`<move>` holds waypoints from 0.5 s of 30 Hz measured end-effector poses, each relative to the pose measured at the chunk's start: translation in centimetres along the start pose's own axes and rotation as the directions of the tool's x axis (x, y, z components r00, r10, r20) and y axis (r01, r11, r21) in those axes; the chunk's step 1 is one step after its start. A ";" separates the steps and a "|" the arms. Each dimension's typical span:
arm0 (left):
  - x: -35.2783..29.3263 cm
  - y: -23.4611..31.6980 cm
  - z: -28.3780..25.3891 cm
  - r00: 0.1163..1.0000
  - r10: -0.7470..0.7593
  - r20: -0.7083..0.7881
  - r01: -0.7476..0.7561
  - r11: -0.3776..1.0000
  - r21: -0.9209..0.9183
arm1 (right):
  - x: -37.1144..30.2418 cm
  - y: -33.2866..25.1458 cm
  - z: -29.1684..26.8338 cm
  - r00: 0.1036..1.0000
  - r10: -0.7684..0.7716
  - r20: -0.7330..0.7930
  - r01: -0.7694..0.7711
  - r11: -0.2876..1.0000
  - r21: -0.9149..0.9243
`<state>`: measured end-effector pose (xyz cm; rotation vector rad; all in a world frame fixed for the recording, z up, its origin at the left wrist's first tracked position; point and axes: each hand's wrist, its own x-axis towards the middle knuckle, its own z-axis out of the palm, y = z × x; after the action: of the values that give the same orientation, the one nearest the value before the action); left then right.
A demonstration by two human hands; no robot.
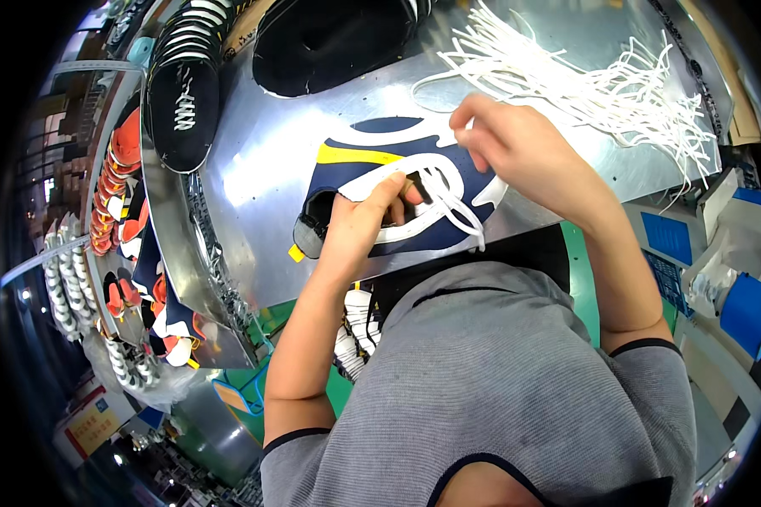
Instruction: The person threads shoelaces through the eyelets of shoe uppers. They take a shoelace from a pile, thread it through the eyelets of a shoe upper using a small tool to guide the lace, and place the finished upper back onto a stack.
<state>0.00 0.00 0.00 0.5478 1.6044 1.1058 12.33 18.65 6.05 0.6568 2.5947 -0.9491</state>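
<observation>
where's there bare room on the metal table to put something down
The table is bare between the black stack and navy shoe upper, and in a smaller patch between the right hand and white laces. The far side is crowded by those laces and a black piece.

A shoe-making workshop or factory floor, marked out by shoe parts gathered in quantity around a metal workbench.
Across the shiny silver sheet-metal table (pixel 258 237), a navy fabric shoe upper with a yellow stripe and white trim (pixel 357 155) is laid at the centre, and a loose heap of white cord laces (pixel 566 76) is spread at upper right. A long row of nested black shoe uppers with white lacing (pixel 186 110) is set at upper left. Orange-red shoe pieces (pixel 114 186) are stacked at left, beside a pale tubular metal rack (pixel 42 262); green flooring (pixel 579 262) is seen below.
</observation>
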 end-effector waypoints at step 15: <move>-0.2 2.2 -3.9 0.985 -0.115 -0.132 0.079 0.965 -0.251 | 5.7 -1.1 9.6 0.878 -0.045 -0.477 0.249 0.894 0.374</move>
<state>-3.93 -0.64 2.07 0.2265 1.5716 1.2711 8.07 13.29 -2.87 0.8880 2.8948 -1.6177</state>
